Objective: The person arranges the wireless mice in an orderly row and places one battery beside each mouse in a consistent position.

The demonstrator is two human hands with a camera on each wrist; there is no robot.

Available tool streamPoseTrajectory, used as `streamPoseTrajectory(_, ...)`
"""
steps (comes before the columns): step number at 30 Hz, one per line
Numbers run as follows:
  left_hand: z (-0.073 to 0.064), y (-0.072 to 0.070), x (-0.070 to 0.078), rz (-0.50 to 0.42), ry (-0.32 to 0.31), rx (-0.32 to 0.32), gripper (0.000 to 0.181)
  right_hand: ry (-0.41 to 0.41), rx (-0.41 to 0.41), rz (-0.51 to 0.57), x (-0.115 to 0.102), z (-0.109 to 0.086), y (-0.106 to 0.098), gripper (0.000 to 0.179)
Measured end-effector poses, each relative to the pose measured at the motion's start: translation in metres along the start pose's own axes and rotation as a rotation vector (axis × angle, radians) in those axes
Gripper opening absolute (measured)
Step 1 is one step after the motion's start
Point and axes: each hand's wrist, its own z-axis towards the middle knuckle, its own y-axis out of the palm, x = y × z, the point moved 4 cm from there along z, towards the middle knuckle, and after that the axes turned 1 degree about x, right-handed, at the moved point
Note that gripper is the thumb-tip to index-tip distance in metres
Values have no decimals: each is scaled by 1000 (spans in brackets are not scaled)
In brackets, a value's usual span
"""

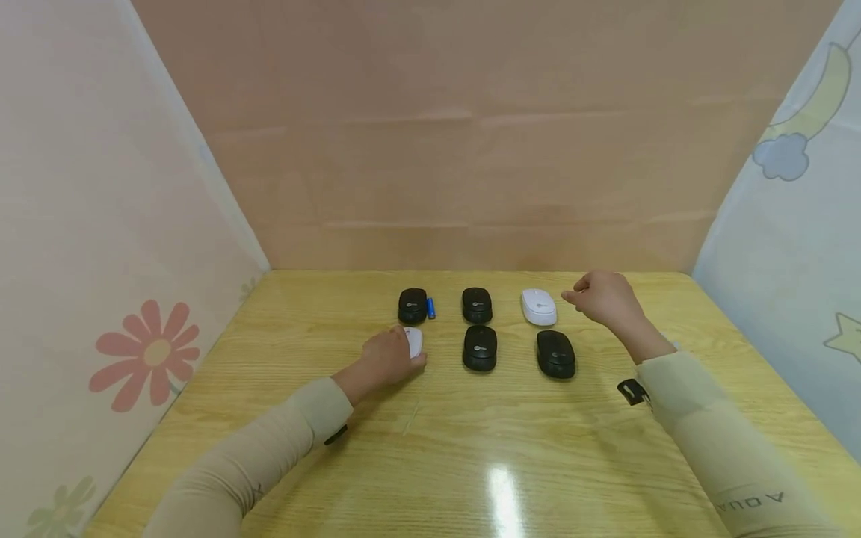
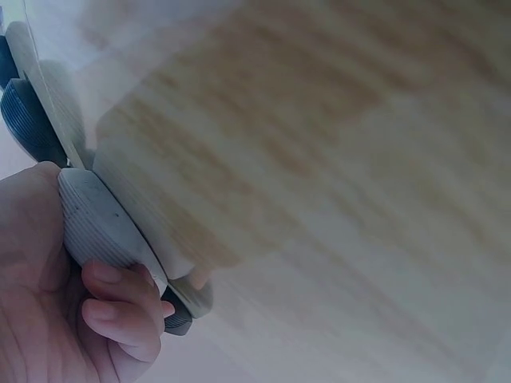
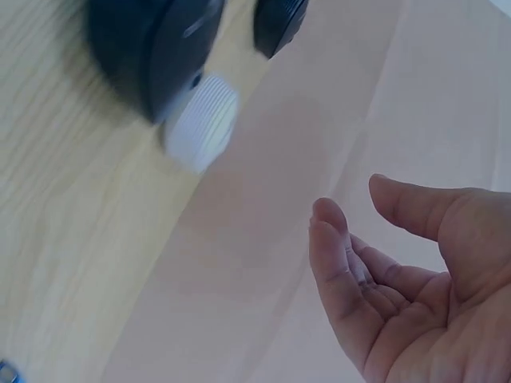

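Observation:
My left hand grips a white computer mouse in the front row at the left, covering part of it. In the left wrist view, the fingers curl around the ribbed side of this white mouse, which is on the wooden table. Just behind it are a black mouse and a blue battery lying beside that mouse. My right hand hovers to the right of another white mouse. Loosely bent fingers, thumb apart and nothing held, show on the right hand in the right wrist view.
Two black mice, one at the back and one in front, form the middle column. Another black mouse sits front right. A blue-ended object shows at the right wrist view's corner. Cloth walls enclose the wooden table.

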Motion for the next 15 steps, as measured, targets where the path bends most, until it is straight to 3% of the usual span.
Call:
streamPoseTrajectory(6,-1,-1,2,4,8,12,76,32,-3,-24,27,-13,-9,52)
streamPoseTrajectory(15,2,3,0,10,-1,7,77,54,-7,-62,59,-29,-17,43)
